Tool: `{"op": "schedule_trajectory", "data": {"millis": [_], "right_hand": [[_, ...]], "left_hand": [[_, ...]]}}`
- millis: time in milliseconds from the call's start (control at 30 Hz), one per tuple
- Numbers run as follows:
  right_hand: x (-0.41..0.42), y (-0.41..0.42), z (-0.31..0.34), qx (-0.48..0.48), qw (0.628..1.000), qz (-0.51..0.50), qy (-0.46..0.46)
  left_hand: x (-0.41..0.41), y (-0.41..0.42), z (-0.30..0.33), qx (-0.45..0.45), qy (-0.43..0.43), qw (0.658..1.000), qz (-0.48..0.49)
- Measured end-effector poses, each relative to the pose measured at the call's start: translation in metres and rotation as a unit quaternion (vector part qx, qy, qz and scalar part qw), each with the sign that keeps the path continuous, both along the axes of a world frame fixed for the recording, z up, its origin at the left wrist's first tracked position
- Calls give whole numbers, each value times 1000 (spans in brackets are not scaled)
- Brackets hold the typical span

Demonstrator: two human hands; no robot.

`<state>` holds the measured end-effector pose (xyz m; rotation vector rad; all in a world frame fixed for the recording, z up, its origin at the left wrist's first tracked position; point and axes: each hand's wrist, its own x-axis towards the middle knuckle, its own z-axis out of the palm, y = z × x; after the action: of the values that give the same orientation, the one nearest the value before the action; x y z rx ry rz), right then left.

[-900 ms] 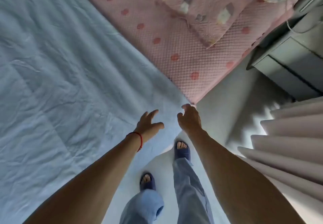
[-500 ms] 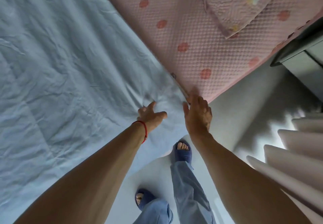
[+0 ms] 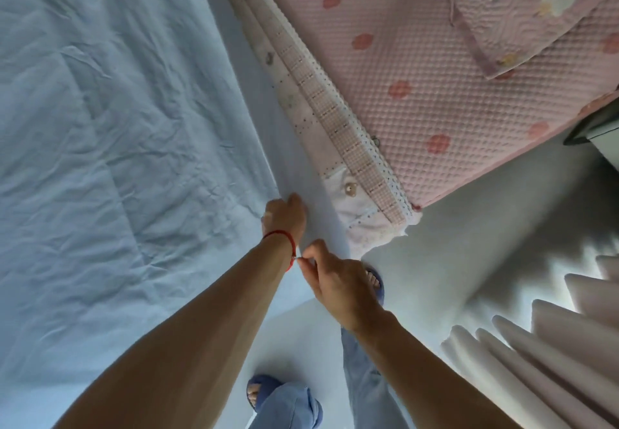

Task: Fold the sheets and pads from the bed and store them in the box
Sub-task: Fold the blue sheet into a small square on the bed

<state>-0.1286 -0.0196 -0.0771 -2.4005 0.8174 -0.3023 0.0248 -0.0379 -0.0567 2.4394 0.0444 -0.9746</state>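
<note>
Blue sheet (image 3: 117, 160) covers the bed, gripped at its near corner by the left hand (image 3: 284, 215); the right hand (image 3: 345, 283) pinches its edge just below. Risk: pulling may drag the pink pad (image 3: 435, 76) and layers beneath off the mattress.

Your bed (image 3: 375, 224) carries a wrinkled pale blue sheet (image 3: 117, 147) across its left side, draping over the near edge. To the right lies a pink quilted pad (image 3: 435, 86) with red dots, its edge showing layered checked and dotted fabric (image 3: 335, 117). A folded pink piece (image 3: 522, 9) rests on that pad. Beside the bed, the floor (image 3: 485, 227) is pale grey.
</note>
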Motion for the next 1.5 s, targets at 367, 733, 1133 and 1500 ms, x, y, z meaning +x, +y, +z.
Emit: {"op": "schedule_trajectory", "data": {"millis": [367,733,1133,1500], "right_hand": [[73,172,46,174,961,212,36],[166,390,121,119,938,278,172],[266,514,80,210,889,274,300],[301,555,98,217,851,137,458]], "left_hand": [[76,255,85,-53,-37,996,53],[172,494,129,-22,116,992,-40],[221,675,137,68,122,989,49],[289,762,171,-79,72,994,-26]]}}
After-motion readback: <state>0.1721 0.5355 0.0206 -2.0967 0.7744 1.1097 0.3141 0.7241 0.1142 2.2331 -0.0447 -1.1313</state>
